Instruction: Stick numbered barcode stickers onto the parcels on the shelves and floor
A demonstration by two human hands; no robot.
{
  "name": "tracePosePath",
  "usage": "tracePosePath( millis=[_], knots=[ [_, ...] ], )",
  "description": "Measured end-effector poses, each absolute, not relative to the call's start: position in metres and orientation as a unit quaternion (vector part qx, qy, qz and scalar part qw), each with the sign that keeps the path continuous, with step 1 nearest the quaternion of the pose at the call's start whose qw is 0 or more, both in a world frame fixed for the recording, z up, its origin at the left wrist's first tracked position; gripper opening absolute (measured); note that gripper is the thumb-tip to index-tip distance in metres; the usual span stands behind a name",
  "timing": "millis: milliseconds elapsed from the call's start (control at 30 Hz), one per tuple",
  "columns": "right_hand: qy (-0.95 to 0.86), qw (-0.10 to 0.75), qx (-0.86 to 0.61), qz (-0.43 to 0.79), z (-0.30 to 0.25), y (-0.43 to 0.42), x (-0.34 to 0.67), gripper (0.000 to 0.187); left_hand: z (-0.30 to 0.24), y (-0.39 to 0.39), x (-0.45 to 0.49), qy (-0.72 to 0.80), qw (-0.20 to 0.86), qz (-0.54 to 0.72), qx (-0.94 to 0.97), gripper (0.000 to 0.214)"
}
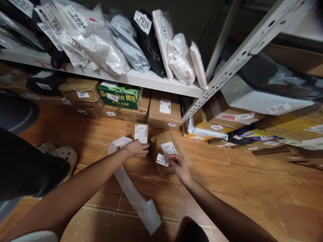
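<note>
My left hand (137,148) is closed over the lower part of a small cardboard box (140,127) with a shipping label. A long white label strip (131,188) loops from this hand, passes below the wrist and trails over the floor; the exact grip on it is partly hidden. With thumb and fingertips, my right hand (178,165) pinches the edge of a white sticker (162,160) printed 7012. That sticker lies against a larger, tilted cardboard box (182,148), just below its shipping label (169,148).
Numbered plastic parcels (103,50) crowd the white metal shelf (151,80) ahead. Under it stand cartons (164,112) and a green box (119,95). More parcels (239,111) are stacked behind the post at right. Another person's leg and clogs (64,158) are at left.
</note>
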State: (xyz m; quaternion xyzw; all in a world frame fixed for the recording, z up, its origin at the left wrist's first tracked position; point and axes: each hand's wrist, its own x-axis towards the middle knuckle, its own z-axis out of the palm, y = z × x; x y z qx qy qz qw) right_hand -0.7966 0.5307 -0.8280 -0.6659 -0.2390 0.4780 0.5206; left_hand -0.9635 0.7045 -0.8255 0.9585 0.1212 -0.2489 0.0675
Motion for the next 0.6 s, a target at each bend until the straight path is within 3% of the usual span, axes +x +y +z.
tracePosePath(
  millis=[200, 300, 433, 500, 600],
  knots=[
    [-0.355, 0.471, -0.613, 0.526, -0.823, 0.514, -0.809, 0.024, -0.799, 0.672, -1.006, 0.157, 0.073, -0.172, 0.97, 0.068],
    [-0.415, 0.457, -0.608, 0.5, -0.826, 0.513, -0.831, 0.015, -0.782, 0.643, -1.018, 0.264, 0.144, -0.149, 0.942, 0.086],
    [-0.443, 0.446, -0.637, 0.445, -0.837, 0.515, -0.855, 0.012, -0.768, 0.621, -1.024, 0.38, 0.253, -0.111, 0.883, 0.091],
    [-0.413, 0.465, -0.653, 0.431, -0.841, 0.515, -0.859, 0.022, -0.767, 0.616, -1.027, 0.412, 0.28, -0.107, 0.86, 0.092],
    [-0.382, 0.492, -0.681, 0.386, -0.844, 0.511, -0.859, 0.069, -0.768, 0.61, -1.031, 0.454, 0.285, -0.097, 0.838, 0.093]
  ],
)
